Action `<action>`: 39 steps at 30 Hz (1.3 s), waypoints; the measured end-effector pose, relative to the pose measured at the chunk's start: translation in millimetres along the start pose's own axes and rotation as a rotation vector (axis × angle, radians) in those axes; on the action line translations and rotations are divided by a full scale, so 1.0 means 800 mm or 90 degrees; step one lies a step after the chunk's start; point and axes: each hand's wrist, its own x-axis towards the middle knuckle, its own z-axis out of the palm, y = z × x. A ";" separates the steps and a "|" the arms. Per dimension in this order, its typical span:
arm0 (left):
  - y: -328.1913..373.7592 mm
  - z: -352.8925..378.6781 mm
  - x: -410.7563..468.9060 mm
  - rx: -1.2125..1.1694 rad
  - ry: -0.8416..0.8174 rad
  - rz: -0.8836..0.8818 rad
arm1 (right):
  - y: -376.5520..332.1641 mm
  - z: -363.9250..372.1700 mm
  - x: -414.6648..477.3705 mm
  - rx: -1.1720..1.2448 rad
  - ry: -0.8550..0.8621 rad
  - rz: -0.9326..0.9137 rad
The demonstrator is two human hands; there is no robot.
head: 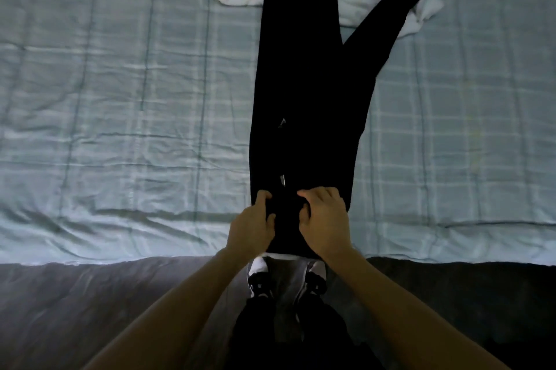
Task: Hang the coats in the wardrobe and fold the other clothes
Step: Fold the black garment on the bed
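Folding is in hand: black trousers point(304, 99) lie lengthwise on the bed point(120, 99), legs toward the far side. Left hand point(252, 225) and right hand point(323, 222) curl fingers around the near waistband. Next, probably, carrying that end over the legs.
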 end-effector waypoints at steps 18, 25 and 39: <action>0.195 -0.083 0.244 0.143 0.046 0.130 | 0.120 -0.136 0.247 0.170 0.061 0.134; 0.322 -0.061 0.400 0.220 0.100 0.221 | 0.189 -0.206 0.393 0.207 0.088 0.200; 0.355 -0.005 0.554 0.260 0.169 0.318 | 0.263 -0.223 0.631 0.129 0.303 0.359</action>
